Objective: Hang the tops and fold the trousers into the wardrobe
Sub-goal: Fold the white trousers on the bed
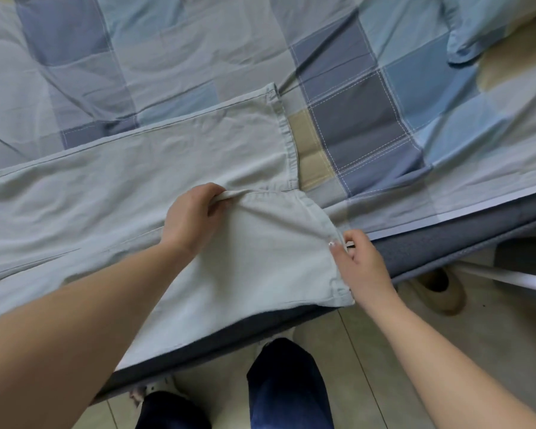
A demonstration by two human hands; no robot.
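Pale grey-green trousers [143, 162] lie spread across the bed, waistband to the right and legs running off to the left. The near leg hangs over the bed's front edge. My left hand [192, 218] grips a fold of fabric at the crotch seam. At the near end of the waistband, my right hand [361, 263] pinches the edge between thumb and fingers. No tops or wardrobe are in view.
The bed carries a blue, grey and beige checked sheet [369, 119] and has a dark blue padded frame [446, 243]. A light blue pillow [489, 23] lies at the top right. Below are a pale floor, a slipper [443, 289] and my dark-trousered legs [288, 385].
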